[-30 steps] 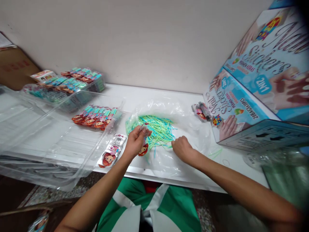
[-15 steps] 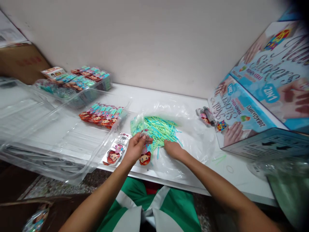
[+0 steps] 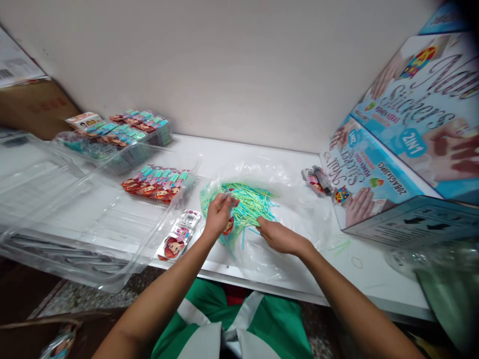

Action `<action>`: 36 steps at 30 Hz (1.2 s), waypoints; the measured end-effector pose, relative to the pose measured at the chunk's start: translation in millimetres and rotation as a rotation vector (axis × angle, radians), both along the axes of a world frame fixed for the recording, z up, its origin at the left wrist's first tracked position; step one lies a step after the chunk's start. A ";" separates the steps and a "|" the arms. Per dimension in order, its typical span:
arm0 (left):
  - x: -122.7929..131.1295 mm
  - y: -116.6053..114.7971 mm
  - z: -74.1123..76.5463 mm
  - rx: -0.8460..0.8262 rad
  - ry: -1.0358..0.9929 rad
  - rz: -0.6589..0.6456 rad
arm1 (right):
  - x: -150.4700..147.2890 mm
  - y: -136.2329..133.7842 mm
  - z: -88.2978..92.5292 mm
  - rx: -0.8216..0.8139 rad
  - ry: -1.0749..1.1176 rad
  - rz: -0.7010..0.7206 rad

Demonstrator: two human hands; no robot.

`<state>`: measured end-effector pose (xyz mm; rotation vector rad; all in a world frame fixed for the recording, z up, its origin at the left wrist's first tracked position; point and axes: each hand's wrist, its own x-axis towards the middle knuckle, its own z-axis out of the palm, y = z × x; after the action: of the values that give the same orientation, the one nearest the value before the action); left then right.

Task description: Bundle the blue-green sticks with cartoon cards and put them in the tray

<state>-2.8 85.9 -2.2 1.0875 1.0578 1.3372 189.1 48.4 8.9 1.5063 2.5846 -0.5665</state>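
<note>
A printed packet point(image 3: 228, 227) is pinched in the left hand point(image 3: 218, 217), beside green and blue sticks point(image 3: 250, 202) heaped on clear plastic point(image 3: 299, 219) on the white table point(image 3: 213, 152). The heap's near side is reached by the right hand point(image 3: 280, 236); whether sticks are gripped cannot be told. The 2 hands are held apart.

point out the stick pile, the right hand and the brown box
Stick pile point(image 3: 253, 204), head view: middle of its top
Right hand point(image 3: 279, 235), head view: back of the hand
Brown box point(image 3: 37, 105), head view: printed side
</note>
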 end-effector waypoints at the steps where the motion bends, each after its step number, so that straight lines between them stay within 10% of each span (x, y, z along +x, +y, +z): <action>1: 8.9 0.8 -1.6 -0.013 -0.015 -0.028 | -3.1 -3.4 1.8 0.003 0.046 0.031; 13: 42.4 -9.5 -11.0 -0.104 -0.070 -0.013 | -15.8 -9.7 7.6 -0.009 0.191 0.003; 20: 18.4 -20.8 2.4 -0.175 -0.127 -0.037 | 1.4 -4.8 4.5 -0.468 0.884 -0.255; 36: 8.6 -52.8 4.9 -0.268 -0.125 -0.237 | 5.2 -1.7 42.6 -0.174 0.479 -0.087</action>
<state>5.8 33.1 2.7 0.8865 0.9515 1.0277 194.3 46.6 51.5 1.5865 2.7043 -1.2664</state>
